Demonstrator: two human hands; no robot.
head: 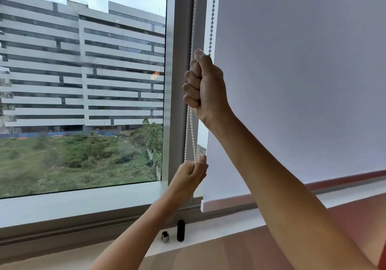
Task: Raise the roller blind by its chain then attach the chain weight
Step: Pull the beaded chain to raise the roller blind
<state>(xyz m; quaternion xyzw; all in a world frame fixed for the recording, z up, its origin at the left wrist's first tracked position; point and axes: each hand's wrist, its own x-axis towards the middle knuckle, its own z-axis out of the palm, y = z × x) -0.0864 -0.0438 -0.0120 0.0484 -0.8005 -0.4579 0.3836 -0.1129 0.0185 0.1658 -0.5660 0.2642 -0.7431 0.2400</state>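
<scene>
A white bead chain (212, 17) hangs beside the left edge of the pale roller blind (302, 77). My right hand (205, 88) is a fist closed around the chain, high up by the blind's edge. Below it two strands of the chain run down to my left hand (193, 171), which pinches them just above the sill. The blind's bottom bar (225, 204) hangs close to the sill. A black oblong chain weight (180, 230) stands on the sill under my left forearm, with a small metal piece (165, 237) beside it.
A grey window frame post (179, 81) stands just left of the chain. Glass (83, 81) fills the left side, showing a building and greenery outside. A white sill (208, 236) runs below, with a wooden floor (229, 255) nearer me.
</scene>
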